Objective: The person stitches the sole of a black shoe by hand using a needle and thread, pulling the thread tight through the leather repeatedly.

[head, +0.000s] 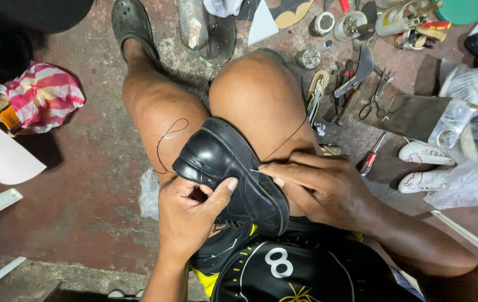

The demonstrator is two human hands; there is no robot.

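— What's the setting?
— A stained red floor (82, 190) strewn with tools; scissors (374, 100) lie to the right.
— And the shoe?
— A black shoe (229, 168) rests on the person's knees, left hand (191, 215) clamped around it, right hand (320, 184) pinching a needle (254, 170) trailing black thread (166, 140).

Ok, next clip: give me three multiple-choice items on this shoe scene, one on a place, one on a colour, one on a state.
1. Where does the shoe rest?
A. on the person's lap
B. on the floor
C. on a shelf

2. What colour is the shoe?
A. white
B. black
C. red

3. How does the left hand stand?
A. open, apart from the shoe
B. gripping the shoe
C. holding scissors

Answers: 1 A, it lies against the thighs; 2 B, glossy black leather; 3 B, thumb pressed on the upper while the right hand works at the thread.
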